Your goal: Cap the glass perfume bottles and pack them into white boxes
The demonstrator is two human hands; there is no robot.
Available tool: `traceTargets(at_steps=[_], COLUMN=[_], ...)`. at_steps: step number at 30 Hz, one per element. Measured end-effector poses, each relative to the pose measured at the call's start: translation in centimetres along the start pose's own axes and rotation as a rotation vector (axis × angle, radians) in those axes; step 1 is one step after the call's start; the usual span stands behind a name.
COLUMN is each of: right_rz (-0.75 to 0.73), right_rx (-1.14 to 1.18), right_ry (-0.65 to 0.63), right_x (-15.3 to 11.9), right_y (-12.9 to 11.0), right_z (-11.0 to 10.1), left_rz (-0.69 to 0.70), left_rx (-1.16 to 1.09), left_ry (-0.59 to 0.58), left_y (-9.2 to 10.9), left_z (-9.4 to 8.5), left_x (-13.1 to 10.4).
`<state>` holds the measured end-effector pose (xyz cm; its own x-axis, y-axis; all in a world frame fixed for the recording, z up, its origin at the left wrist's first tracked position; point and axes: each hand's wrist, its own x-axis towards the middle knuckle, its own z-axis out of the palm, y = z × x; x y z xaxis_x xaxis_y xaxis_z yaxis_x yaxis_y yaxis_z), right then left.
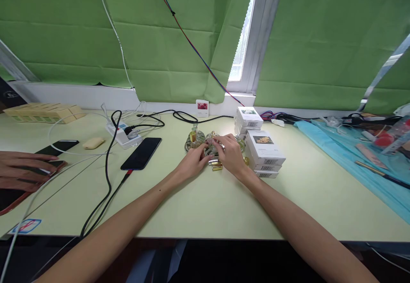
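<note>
Both my hands reach into a cluster of small glass bottles (pixel 193 145) in the middle of the table. My left hand (pixel 193 160) is bent at the cluster's front, its fingers closed round something too small to make out. From the right, my right hand (pixel 231 153) comes over the bottles with fingers pinched together; what they hold is hidden. Gold and silver caps (pixel 217 167) lie just in front of the bottles, between my hands. Stacked white boxes (pixel 266 150) stand beside my right hand, with more white boxes (pixel 249 117) behind them.
A black phone (pixel 141 154), cables and a power strip (pixel 123 135) lie left on the table (pixel 205 214). Another person's hand (pixel 25 170) rests on a phone at far left. Yellow boxes (pixel 45 112) stand behind. Blue sheeting (pixel 349 163) with loose items covers the right side.
</note>
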<state>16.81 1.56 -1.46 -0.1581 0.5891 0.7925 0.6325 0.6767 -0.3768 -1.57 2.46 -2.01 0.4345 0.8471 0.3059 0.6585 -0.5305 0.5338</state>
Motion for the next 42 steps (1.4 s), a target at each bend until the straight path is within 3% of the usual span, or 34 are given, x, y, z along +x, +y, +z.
traceTargets(at_steps=[10, 18, 20, 23, 27, 33, 42], right_rz=[-0.021, -0.025, -0.012, -0.001, 0.006, 0.060, 0.099], right_rx=[-0.058, -0.047, -0.079, -0.118, -0.164, -0.263, -0.295], right_ry=[0.083, 0.065, 0.034, 0.000, -0.029, -0.140, -0.457], right_x=[0.6, 0.6, 0.7, 0.7, 0.7, 0.8, 0.5], right_y=[-1.6, -2.1, -2.1, -1.9, -1.8, -2.0, -2.8], right_z=[-1.6, -2.3, -2.3, -2.3, -2.4, -2.5, -2.6], left_rz=[-0.018, 0.036, 0.094, 0.161, 0.132, 0.120, 0.142], left_rx=[-0.018, -0.106, -0.072, 0.023, 0.090, 0.110, 0.109], left_ry=[0.024, 0.230, 0.198, 0.050, -0.085, -0.140, -0.153], left_y=[0.9, 2.9, 2.9, 2.8, 2.7, 2.5, 2.7], left_z=[-0.5, -1.5, -1.6, -1.5, -1.5, -1.6, -1.7], left_x=[-0.3, -0.7, -0.7, -0.8, -0.9, -0.8, -0.8])
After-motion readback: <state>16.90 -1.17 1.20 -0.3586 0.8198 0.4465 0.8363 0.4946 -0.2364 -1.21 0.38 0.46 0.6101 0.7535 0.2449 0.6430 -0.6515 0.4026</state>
